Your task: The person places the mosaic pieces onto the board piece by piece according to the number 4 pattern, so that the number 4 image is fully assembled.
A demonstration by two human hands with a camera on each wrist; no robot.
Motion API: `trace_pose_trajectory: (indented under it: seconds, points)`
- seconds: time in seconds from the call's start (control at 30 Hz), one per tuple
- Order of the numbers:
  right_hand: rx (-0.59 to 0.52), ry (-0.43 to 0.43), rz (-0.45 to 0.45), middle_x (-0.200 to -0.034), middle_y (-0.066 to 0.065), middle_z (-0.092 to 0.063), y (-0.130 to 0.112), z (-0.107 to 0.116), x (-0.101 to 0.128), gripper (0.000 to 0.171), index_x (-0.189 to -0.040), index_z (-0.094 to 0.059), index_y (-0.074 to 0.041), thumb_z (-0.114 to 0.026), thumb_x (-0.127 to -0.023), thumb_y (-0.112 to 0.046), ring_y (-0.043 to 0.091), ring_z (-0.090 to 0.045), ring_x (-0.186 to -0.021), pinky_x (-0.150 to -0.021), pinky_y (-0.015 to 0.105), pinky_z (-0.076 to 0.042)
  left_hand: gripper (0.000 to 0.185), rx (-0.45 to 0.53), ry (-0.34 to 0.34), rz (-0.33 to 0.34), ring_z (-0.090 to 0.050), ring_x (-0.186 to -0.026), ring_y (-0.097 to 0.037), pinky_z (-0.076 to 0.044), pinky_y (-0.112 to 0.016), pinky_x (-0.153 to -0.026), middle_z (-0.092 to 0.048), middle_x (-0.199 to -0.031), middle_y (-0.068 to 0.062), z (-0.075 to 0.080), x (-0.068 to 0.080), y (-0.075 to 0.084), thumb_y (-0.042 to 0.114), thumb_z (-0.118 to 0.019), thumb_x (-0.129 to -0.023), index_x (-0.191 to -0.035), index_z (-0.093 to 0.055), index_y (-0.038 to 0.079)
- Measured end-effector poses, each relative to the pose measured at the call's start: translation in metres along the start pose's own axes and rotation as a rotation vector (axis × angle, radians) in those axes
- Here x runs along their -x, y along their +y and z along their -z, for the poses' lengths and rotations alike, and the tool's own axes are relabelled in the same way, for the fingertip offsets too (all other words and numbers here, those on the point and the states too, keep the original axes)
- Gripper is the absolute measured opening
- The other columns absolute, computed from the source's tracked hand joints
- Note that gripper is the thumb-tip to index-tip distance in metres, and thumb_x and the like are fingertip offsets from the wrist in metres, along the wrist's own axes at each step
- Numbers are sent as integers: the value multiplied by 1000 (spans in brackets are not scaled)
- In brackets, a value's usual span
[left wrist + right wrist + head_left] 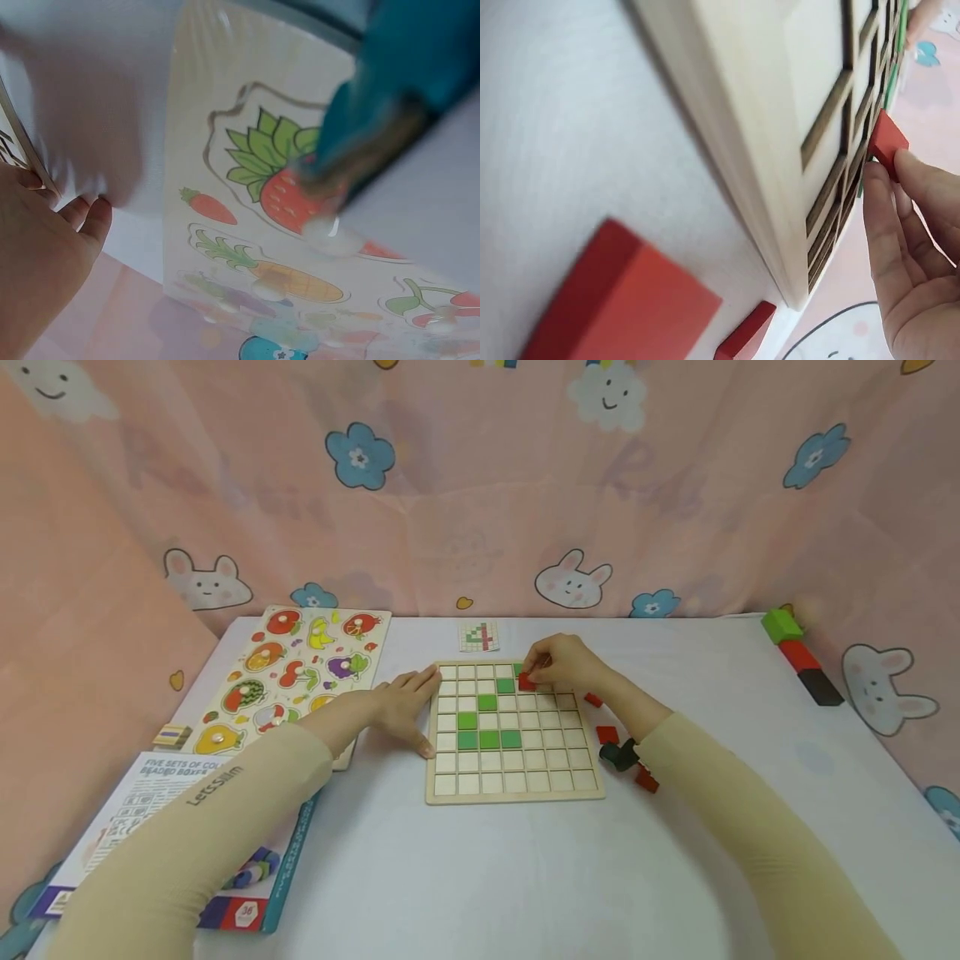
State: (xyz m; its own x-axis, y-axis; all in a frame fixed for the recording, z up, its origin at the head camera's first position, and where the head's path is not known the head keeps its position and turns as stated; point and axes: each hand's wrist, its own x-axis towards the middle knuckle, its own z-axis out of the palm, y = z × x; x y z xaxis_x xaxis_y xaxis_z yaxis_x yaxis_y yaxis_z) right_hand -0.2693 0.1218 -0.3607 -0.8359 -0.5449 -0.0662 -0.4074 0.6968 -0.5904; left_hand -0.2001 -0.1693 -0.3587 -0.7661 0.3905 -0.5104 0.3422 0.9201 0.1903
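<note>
A wooden grid board [514, 788] lies in the middle of the white table, with several green tiles [487, 739] set in its cells. My right hand [558, 666] pinches a small red tile [527, 681] over the board's upper right cells, beside a green tile. In the right wrist view the red tile [887, 142] sits between my fingertips [922, 176] just above the board [757, 150]. My left hand [401, 703] rests flat with straight fingers against the board's left edge; the left wrist view shows that hand [41, 255] on the cloth.
Loose red tiles [607, 734] and a dark piece [619, 754] lie right of the board. A fruit peg puzzle [300, 672] and a printed box [247, 860] are on the left. A small pattern card [478, 637] lies behind the board. Green, red and black blocks [798, 656] sit far right.
</note>
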Motion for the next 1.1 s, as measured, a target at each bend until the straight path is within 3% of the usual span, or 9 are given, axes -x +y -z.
trace_pose_trajectory:
  seconds: [0.13,0.4,0.63,0.97,1.1]
  points:
    - [35,0,3,-88,5,-75,-1,-2,-2,4,-91,-76,-10,-74,-87,-13,19,-63,-86,-84,35,-50,128,4,3,0,1,-155,-43,-14,-68,-121,14,-168,-11,0,-1,1,59,-76,-76,-159,6,7]
    - [93,-32,47,-85,4,-75,0,-2,-2,9,-91,-78,-13,-74,-85,-7,19,-67,-84,-82,37,-55,128,11,-3,2,2,-155,-43,-13,-68,-121,15,-168,-12,1,0,2,58,-77,-76,-159,6,7]
    - [78,-44,-10,-89,7,-71,14,19,9,8,-96,-75,-10,-72,-88,-11,21,-61,-86,-79,33,-51,128,-3,0,5,1,-155,-42,-14,-68,-121,15,-168,-11,0,1,1,60,-76,-76,-159,6,7]
    - [75,-262,-115,-106,8,-69,63,51,32,19,-103,-73,-14,-73,-84,-11,23,-60,-100,-89,37,-52,128,-13,1,1,-1,-156,-42,-17,-68,-121,14,-168,-12,0,0,1,59,-76,-76,-159,5,7]
    - [20,-328,-163,-109,9,-60,74,55,39,24,-105,-73,-20,-75,-83,-13,25,-53,-103,-83,33,-50,128,-14,5,-2,-1,-155,-43,-17,-68,-120,13,-168,-13,0,0,2,60,-76,-76,-159,5,6]
